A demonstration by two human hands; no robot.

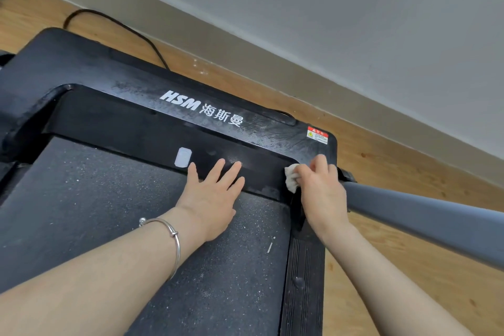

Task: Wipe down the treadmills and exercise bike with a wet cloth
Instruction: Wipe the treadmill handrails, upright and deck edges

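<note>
Right now your left hand (211,196) lies flat on the treadmill (81,68), its fingers (230,172) straight and spread across the front edge of the belt (109,213) and onto the black hood (141,117), holding nothing. Your right hand (321,194) has its fingers (317,163) curled round the pale cloth (291,179), bunched against the hood's right corner, just below the warning sticker (317,135) and beside the foot of the grey upright (422,221). A silver bangle (176,240) circles your left wrist. A black cable (122,26) crosses the wooden floor (395,172) behind the hood.
</note>
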